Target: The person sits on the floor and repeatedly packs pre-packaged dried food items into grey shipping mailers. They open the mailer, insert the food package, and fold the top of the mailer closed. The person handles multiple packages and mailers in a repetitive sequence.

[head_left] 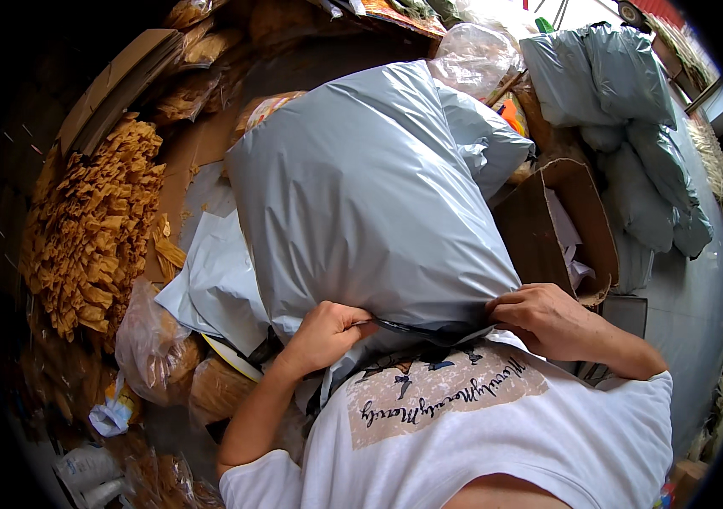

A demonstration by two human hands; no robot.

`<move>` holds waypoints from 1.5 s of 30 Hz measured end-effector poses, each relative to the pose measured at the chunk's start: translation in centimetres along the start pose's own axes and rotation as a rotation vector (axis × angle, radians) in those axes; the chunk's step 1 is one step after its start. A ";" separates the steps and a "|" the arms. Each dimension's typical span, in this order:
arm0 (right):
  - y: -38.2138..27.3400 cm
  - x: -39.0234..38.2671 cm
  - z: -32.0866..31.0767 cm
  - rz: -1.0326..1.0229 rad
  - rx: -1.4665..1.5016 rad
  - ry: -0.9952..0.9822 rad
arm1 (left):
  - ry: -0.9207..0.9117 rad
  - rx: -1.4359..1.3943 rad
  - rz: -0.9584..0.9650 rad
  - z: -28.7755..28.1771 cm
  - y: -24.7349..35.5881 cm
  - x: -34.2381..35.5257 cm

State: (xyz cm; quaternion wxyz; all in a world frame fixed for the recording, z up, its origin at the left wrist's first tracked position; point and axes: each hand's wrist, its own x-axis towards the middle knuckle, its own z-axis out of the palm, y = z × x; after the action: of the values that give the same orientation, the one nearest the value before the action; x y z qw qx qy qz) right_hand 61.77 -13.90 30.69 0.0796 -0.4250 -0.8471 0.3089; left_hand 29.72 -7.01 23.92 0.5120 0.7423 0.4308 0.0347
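A large, stuffed grey plastic mailing bag (370, 195) fills the middle of the head view, its near edge close against my white shirt. At that edge the dark inner lining of the bag's mouth shows as a narrow strip. My left hand (327, 333) pinches the mouth on its left part, thumb and fingers pressed together. On the right part of the same edge, my right hand (538, 312) grips the plastic with curled fingers. What fills the bag is hidden.
Flat grey mailing bags (217, 280) lie left of the bag. Farther left stands a heap of orange-brown crinkled material (94, 229). An open cardboard box (561, 220) with papers is at right, near stacked filled grey bags (603, 81). Another grey bag (484, 140) lies behind.
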 end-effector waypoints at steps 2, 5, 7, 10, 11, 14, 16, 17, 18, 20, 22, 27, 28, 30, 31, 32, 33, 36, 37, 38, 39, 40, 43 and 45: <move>0.8 0.6 0.7 0.163 0.047 0.139 | 0.005 -0.005 0.051 -0.4 0.3 -0.8; 3.9 1.5 2.3 0.238 0.180 0.200 | -0.073 -0.006 0.097 -0.5 2.0 -3.9; 4.3 1.7 2.3 0.205 0.157 0.176 | -0.068 0.146 0.106 -0.3 1.3 -6.2; 4.9 2.1 2.0 0.208 0.134 0.108 | -0.078 0.299 0.097 -0.4 0.3 -9.0; 4.9 2.4 1.7 0.211 0.162 0.084 | -0.080 0.362 0.100 -0.4 0.1 -9.8; 5.0 3.0 1.2 0.226 0.208 0.048 | 0.178 0.207 -0.033 0.2 0.8 -11.1; 5.3 3.0 1.1 0.229 0.207 0.019 | 0.352 0.250 -0.100 1.0 0.7 -11.7; 5.3 3.1 1.0 0.219 0.217 0.009 | 0.472 0.273 -0.088 2.0 -0.2 -11.6; 5.4 3.3 0.7 0.228 0.219 -0.024 | 0.590 0.297 -0.071 2.8 -1.0 -11.5; 5.8 3.7 0.2 0.249 0.224 -0.088 | 0.685 0.375 0.007 3.3 -1.9 -10.8; 6.8 3.9 0.2 0.261 0.246 -0.134 | 0.719 0.345 0.086 3.1 -3.1 -10.0; 8.2 3.5 0.5 0.266 0.298 -0.170 | 0.164 -0.135 0.129 0.9 -5.0 -11.7; 8.3 3.5 0.6 0.258 0.319 -0.170 | 0.028 -0.303 0.008 0.6 -4.5 -12.7; 8.2 3.6 0.6 0.298 0.352 -0.168 | -0.032 -0.252 -0.010 1.6 -5.8 -14.5; 8.1 3.6 0.6 0.319 0.369 -0.167 | -0.058 -0.224 -0.005 2.1 -6.1 -15.1; 8.1 3.6 0.8 0.328 0.383 -0.173 | 0.020 -0.104 -0.019 2.9 -6.2 -15.6; 8.2 3.5 0.9 0.339 0.391 -0.176 | 0.098 0.015 -0.027 4.0 -6.2 -15.8; 8.0 3.6 0.7 0.363 0.391 -0.194 | 0.450 0.212 0.083 7.0 -7.1 -15.3; 8.0 3.7 0.7 0.367 0.390 -0.200 | 0.577 0.226 0.149 8.0 -7.6 -15.1; 8.1 3.7 0.7 0.358 0.402 -0.201 | 0.702 0.240 0.216 8.6 -7.6 -14.9; 8.2 3.7 0.7 0.355 0.411 -0.198 | 0.771 0.174 0.213 8.4 -7.0 -14.6; 8.3 3.6 0.7 0.353 0.421 -0.194 | 0.787 0.119 0.254 7.9 -6.7 -14.4; 8.3 3.8 0.4 0.315 0.356 -0.229 | 0.892 0.025 0.370 6.1 -5.1 -13.2; 8.5 3.6 0.5 0.340 0.319 -0.190 | 0.918 -0.130 0.308 6.3 -4.1 -13.5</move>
State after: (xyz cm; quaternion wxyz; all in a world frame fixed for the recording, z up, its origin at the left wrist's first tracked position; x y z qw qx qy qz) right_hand 65.02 -7.54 24.86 0.0125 -0.5125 -0.7077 0.4862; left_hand 21.88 -20.25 22.91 0.3033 0.6721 0.4942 0.4605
